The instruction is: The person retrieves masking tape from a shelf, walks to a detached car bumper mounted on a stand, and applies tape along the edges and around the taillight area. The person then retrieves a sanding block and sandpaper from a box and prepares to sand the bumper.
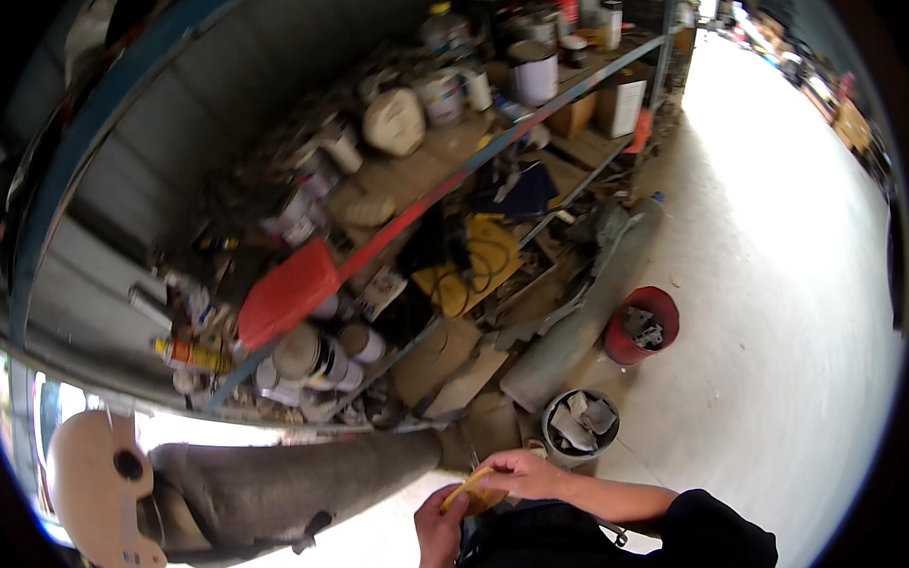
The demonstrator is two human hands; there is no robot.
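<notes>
My left hand [438, 533] and my right hand [526, 476] meet low in the view, in front of my dark clothing. Between them is a small folded yellow sheet [490, 497], perhaps sandpaper, though its kind is not plain. The left fingers and thumb pinch its near left edge, while the right fingers grip its upper edge. Part of the sheet is hidden behind the fingers. Just beyond my right hand stands a pale bucket [551, 443] with grey, crumpled scraps [582, 420] inside.
A red bucket [615, 349] of scraps stands on the pale floor [776, 303]. Ahead, shelving with a red and blue rail [449, 184] carries cans and bottles. A long grey rolled item [538, 374] lies beneath. To the left are a large dark roll [311, 486] and a beige panel [81, 487].
</notes>
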